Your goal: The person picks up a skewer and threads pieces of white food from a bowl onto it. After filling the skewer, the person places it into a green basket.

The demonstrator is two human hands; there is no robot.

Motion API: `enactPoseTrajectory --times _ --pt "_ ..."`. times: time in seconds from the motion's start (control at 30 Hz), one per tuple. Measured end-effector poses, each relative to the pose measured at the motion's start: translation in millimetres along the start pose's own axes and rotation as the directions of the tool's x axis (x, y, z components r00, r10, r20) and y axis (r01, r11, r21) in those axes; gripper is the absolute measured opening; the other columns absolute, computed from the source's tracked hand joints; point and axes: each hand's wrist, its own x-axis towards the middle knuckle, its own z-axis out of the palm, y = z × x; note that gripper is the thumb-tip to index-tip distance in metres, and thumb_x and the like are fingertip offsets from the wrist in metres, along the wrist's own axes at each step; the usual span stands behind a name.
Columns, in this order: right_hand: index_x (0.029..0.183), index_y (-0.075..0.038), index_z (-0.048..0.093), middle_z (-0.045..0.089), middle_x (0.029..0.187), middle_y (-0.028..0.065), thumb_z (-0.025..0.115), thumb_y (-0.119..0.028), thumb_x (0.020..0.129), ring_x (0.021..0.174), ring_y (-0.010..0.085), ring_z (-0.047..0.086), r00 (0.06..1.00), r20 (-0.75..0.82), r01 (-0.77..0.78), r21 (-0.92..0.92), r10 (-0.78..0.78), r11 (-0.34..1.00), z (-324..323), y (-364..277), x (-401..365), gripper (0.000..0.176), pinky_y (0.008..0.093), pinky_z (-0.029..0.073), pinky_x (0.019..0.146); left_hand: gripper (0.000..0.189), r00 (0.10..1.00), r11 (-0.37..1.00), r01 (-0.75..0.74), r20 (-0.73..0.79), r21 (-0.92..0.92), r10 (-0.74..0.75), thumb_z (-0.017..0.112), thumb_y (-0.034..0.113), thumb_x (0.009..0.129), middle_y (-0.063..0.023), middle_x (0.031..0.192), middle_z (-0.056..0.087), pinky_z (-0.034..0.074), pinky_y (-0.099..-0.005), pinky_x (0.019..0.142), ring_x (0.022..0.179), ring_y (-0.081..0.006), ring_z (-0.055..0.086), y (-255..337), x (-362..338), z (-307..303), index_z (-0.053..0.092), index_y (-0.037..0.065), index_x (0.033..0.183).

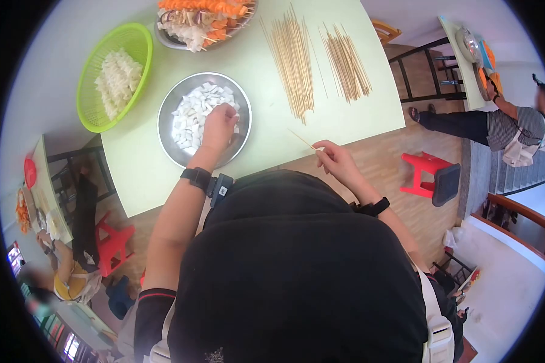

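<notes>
My left hand [220, 126] is over the right side of a steel bowl [161, 128] full of white cut pieces [192, 115]. Its fingers are curled together, and whatever they hold is hidden. Near the front edge of the table, my right hand [336, 162] pinches a thin wooden skewer [301, 139]. The skewer's free end points up and left, and no piece shows on it. Farther back lie a large bundle of long skewers [292, 66] and a smaller bundle of shorter ones [347, 65].
A green basket [85, 91] with whitish food stands at the table's left. Behind the bowl, a metal dish [181, 46] holds loaded skewers. Red stools [421, 175] stand on the floor, and other people are at tables on both sides.
</notes>
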Motion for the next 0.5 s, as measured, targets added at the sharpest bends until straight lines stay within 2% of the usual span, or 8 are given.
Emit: enactPoseTrajectory --times 0.03,0.13,0.23,0.27,0.33,0.37,0.43,0.5 --pt "0.108 -0.003 0.057 0.057 0.065 0.0021 0.051 -0.010 0.091 0.054 0.0063 0.051 1.000 0.000 0.005 -0.002 -0.005 1.000 1 -2 1 0.019 0.0213 0.042 0.048 0.023 0.996 0.993 0.093 0.016 -0.075 -0.092 0.069 -0.001 0.072 -0.0089 0.084 0.060 0.050 -0.0268 0.067 0.070 -0.0162 0.058 1 1 -1 0.059 0.002 0.092" --pt "0.109 -0.005 0.057 0.056 0.066 0.0005 0.050 -0.010 0.092 0.053 0.0050 0.047 1.000 0.015 0.020 -0.047 -0.019 0.999 3 -13 3 0.019 0.0200 0.040 0.048 0.025 0.989 0.969 0.150 0.026 -0.196 -0.147 0.069 -0.001 0.073 -0.0071 0.087 0.060 0.049 -0.0245 0.069 0.075 -0.0126 0.058 8 1 -8 0.057 0.002 0.095" --pt "0.106 -0.004 0.058 0.057 0.064 0.0023 0.051 -0.010 0.091 0.054 0.0069 0.051 0.999 0.015 0.042 -0.085 -0.041 0.996 5 -25 5 0.018 0.0223 0.042 0.048 0.030 0.991 0.912 0.132 0.025 -0.388 -0.133 0.069 0.000 0.075 -0.0038 0.087 0.060 0.049 -0.0244 0.072 0.081 -0.0115 0.058 4 -5 -19 0.057 0.001 0.102" --pt "0.107 -0.004 0.058 0.057 0.064 0.0026 0.051 -0.011 0.091 0.054 0.0073 0.051 0.998 0.014 0.063 -0.099 -0.062 0.993 6 -28 7 0.018 0.0230 0.042 0.050 0.030 0.991 0.912 0.130 0.012 -0.389 -0.136 0.069 0.000 0.075 -0.0038 0.087 0.060 0.049 -0.0244 0.072 0.081 -0.0115 0.058 7 -10 -26 0.057 0.001 0.102" --pt "0.107 -0.004 0.058 0.057 0.063 0.0029 0.052 -0.011 0.090 0.055 0.0076 0.051 0.995 0.025 0.101 -0.117 -0.099 0.988 10 -40 10 0.019 0.0237 0.042 0.051 0.029 0.981 0.725 0.184 0.077 -0.663 -0.178 0.067 0.001 0.079 -0.0028 0.091 0.060 0.049 -0.0248 0.075 0.086 -0.0116 0.057 20 -23 -49 0.058 0.001 0.106" --pt "0.107 -0.004 0.058 0.057 0.063 0.0038 0.052 -0.011 0.090 0.055 0.0086 0.051 0.987 0.052 0.157 -0.165 -0.151 0.974 13 -51 11 0.019 0.0243 0.043 0.052 0.029 0.982 0.727 0.174 0.058 -0.664 -0.183 0.067 0.001 0.079 -0.0028 0.091 0.060 0.049 -0.0248 0.075 0.086 -0.0116 0.057 23 -29 -59 0.058 0.001 0.106" --pt "0.106 -0.004 0.058 0.057 0.063 0.0047 0.052 -0.011 0.090 0.055 0.0095 0.052 0.971 0.096 0.235 -0.212 -0.219 0.949 19 -73 14 0.019 0.0248 0.043 0.054 0.029 0.984 0.577 0.164 0.094 -0.800 -0.149 0.064 0.002 0.082 -0.0041 0.096 0.061 0.049 -0.0243 0.076 0.087 -0.0115 0.057 28 -40 -80 0.058 0.001 0.111" --pt "0.107 -0.005 0.059 0.057 0.064 0.0064 0.053 -0.012 0.091 0.056 0.0119 0.053 0.909 0.180 0.410 -0.205 -0.377 0.889 26 -99 17 0.019 0.0258 0.044 0.055 0.024 0.989 0.586 0.112 0.034 -0.802 -0.143 0.061 0.001 0.084 -0.0067 0.099 0.061 0.050 -0.0255 0.079 0.090 -0.0139 0.059 36 -51 -99 0.058 0.001 0.109"
